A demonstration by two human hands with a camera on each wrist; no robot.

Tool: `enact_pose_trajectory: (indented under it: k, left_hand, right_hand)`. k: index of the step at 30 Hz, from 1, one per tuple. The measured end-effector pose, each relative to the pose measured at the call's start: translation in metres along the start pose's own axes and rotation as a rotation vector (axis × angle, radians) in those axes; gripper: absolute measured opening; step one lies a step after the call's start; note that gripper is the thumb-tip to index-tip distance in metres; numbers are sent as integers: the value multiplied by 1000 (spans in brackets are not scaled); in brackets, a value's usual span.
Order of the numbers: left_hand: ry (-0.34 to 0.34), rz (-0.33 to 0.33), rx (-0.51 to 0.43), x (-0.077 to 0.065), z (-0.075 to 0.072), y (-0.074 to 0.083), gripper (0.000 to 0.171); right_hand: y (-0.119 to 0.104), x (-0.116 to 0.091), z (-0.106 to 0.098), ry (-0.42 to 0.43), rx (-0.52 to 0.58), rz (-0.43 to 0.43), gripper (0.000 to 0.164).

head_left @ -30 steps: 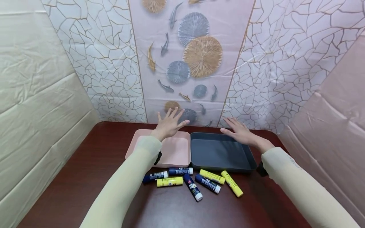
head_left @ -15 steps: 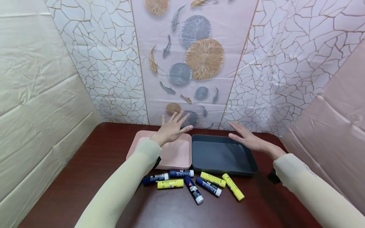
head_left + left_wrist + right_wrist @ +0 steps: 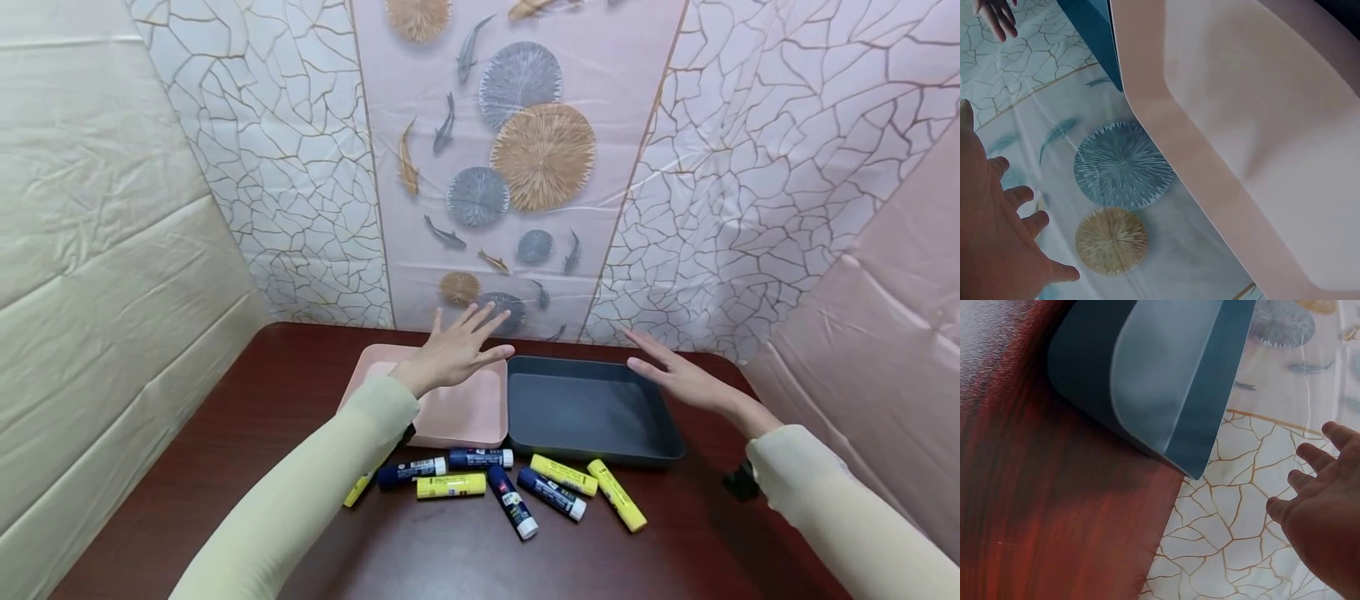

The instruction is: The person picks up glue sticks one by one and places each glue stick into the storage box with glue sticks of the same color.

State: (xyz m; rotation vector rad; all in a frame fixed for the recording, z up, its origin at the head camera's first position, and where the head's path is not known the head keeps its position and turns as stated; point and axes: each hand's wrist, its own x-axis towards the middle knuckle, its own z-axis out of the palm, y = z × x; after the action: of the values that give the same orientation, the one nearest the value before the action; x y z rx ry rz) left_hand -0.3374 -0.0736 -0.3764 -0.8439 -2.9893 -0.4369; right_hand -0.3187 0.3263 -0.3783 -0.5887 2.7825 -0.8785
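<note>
My left hand (image 3: 453, 352) hovers above the pink tray (image 3: 468, 412), its fingers spread and nothing in them. Over the right end of the dark grey tray (image 3: 592, 408) hangs my right hand (image 3: 686, 379), fingers straight and holding nothing. In the left wrist view the hand (image 3: 1004, 231) shows beside the pink tray's rim; in the right wrist view the other hand (image 3: 1329, 512) is off the dark tray's corner. In front of the trays lie several glue sticks, some blue with white caps, like this blue glue stick (image 3: 512, 502), and some yellow, like this yellow glue stick (image 3: 452, 486).
The two trays stand side by side on a dark red-brown table (image 3: 247, 433). A patterned cloth (image 3: 540, 158) hangs close behind the table, with plain cloth walls at left and right. Another yellow glue stick (image 3: 360, 487) is partly hidden by the left sleeve.
My right hand has moved right and slightly down, away from the middle of the dark tray. The left hand has shifted a little right and down. A yellow glue stick shows beside the left sleeve.
</note>
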Motion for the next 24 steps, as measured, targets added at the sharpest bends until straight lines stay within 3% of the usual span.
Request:
enact_pose_trajectory:
  k: [11,24]
  left_hand:
    - [-7,63,-17,-16,-9,12,72]
    - [15,116,-5,-40,0,19,72]
  right_hand:
    - [20,-14,0,-11,36,29,73]
    - [36,-39,2,0,216,79,70]
